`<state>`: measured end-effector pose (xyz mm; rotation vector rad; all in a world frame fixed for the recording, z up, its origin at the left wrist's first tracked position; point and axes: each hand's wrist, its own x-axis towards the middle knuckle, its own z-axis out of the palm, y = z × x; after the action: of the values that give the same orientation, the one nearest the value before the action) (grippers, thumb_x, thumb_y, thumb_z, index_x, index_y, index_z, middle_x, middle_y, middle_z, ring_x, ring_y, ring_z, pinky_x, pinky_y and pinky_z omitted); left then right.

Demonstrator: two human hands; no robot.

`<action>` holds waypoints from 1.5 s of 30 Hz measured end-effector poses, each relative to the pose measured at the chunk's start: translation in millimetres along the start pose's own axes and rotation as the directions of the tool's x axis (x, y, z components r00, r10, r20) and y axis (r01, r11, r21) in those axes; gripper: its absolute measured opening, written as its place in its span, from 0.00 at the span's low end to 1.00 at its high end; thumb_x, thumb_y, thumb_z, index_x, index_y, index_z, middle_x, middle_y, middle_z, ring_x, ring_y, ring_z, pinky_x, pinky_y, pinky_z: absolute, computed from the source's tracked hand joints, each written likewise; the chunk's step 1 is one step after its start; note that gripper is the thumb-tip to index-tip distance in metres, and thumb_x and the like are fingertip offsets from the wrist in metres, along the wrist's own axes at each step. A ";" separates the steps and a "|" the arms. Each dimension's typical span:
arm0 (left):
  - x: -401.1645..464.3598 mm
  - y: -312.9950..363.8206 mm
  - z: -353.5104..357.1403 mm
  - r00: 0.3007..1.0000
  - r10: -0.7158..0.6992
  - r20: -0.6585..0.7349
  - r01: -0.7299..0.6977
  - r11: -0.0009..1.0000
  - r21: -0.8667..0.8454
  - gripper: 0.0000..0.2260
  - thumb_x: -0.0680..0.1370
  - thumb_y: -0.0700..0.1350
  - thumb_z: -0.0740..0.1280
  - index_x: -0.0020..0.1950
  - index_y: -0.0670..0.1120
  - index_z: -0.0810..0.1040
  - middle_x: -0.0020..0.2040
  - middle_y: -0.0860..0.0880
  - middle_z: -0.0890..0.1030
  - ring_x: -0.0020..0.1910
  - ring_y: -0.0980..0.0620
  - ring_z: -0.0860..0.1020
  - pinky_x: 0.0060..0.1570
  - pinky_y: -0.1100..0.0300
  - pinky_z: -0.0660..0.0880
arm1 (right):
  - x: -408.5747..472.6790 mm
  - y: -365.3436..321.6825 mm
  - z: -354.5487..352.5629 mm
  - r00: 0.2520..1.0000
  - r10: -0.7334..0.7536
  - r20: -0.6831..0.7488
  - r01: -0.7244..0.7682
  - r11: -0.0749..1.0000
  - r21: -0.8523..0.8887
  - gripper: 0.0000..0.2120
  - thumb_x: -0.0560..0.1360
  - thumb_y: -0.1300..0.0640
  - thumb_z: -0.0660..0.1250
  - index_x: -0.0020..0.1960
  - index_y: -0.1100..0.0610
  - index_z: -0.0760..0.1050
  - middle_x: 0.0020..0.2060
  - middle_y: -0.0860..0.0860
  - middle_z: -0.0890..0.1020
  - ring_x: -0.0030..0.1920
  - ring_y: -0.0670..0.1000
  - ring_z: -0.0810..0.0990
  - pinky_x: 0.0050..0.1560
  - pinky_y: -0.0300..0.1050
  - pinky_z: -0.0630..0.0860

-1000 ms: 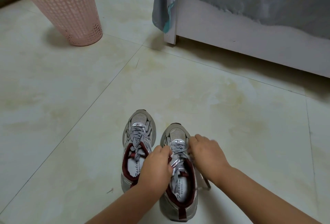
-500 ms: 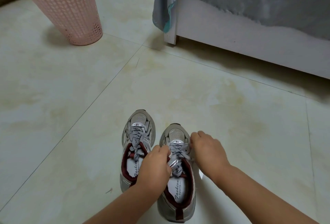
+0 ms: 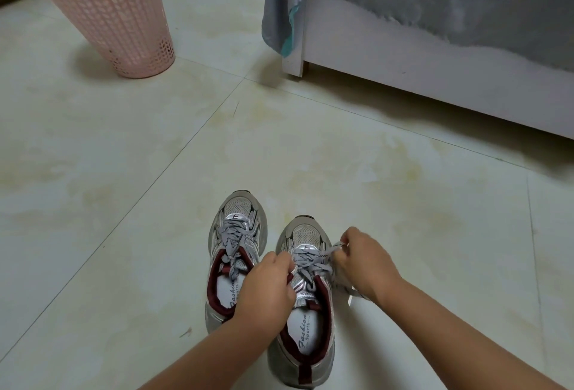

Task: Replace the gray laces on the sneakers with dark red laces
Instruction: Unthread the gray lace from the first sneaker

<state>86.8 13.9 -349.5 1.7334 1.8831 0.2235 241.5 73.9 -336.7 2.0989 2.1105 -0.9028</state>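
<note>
Two grey sneakers with dark red lining stand side by side on the floor, toes pointing away. The left sneaker [image 3: 236, 234] keeps its grey lace tied in a bow. On the right sneaker [image 3: 306, 321] the grey lace [image 3: 313, 260] is loosened. My left hand [image 3: 267, 290] curls over that shoe's tongue and left collar, gripping it. My right hand [image 3: 363, 260] pinches a length of the grey lace and holds it out to the shoe's right. No dark red laces are in view.
A pink perforated basket [image 3: 111, 20] stands at the back left. A white bed frame [image 3: 419, 79] with a grey cover [image 3: 279, 14] hanging over its corner runs along the back right. Pale floor tiles [image 3: 155, 172] surround the shoes.
My right hand has moved out to the right and pulled a stretch of grey lace from the right sneaker. The left hand stays on the shoe.
</note>
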 end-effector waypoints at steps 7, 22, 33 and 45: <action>-1.0 -2.7 -0.4 1.000 0.001 0.000 -0.001 1.000 -0.014 0.10 0.75 0.41 0.61 0.55 0.48 0.70 0.52 0.52 0.72 0.49 0.54 0.73 0.46 0.64 0.67 | 7.7 6.4 14.2 0.952 0.095 0.293 -0.197 0.919 0.342 0.15 0.73 0.59 0.67 0.29 0.58 0.69 0.26 0.52 0.73 0.29 0.50 0.70 0.32 0.46 0.72; -1.2 -4.3 -0.9 1.000 -0.006 0.004 0.006 1.000 -0.014 0.09 0.74 0.41 0.61 0.54 0.49 0.69 0.49 0.53 0.70 0.45 0.55 0.69 0.41 0.65 0.62 | 6.2 8.2 4.8 0.953 0.248 0.177 -0.300 0.858 0.416 0.13 0.73 0.65 0.67 0.31 0.56 0.73 0.23 0.45 0.74 0.26 0.44 0.72 0.26 0.36 0.64; -2.6 -3.9 -2.6 1.000 -0.002 0.002 0.002 1.000 -0.008 0.08 0.74 0.40 0.61 0.53 0.48 0.69 0.48 0.53 0.68 0.45 0.55 0.69 0.40 0.65 0.62 | 6.2 3.1 3.9 0.933 -0.008 0.359 -0.081 0.969 0.233 0.12 0.72 0.60 0.70 0.31 0.56 0.72 0.28 0.51 0.71 0.31 0.48 0.69 0.30 0.36 0.65; -1.7 -6.1 -0.6 1.000 -0.014 -0.013 0.013 1.000 -0.023 0.07 0.73 0.41 0.62 0.50 0.50 0.69 0.49 0.53 0.72 0.46 0.54 0.72 0.41 0.63 0.66 | 14.0 28.3 -15.2 0.986 0.137 0.100 -0.157 0.961 0.227 0.12 0.69 0.63 0.66 0.30 0.58 0.67 0.33 0.54 0.74 0.37 0.55 0.72 0.33 0.43 0.66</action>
<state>81.3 11.6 -351.5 1.7074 1.8938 0.2515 272.0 90.6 -340.4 2.2439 1.8589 -1.2499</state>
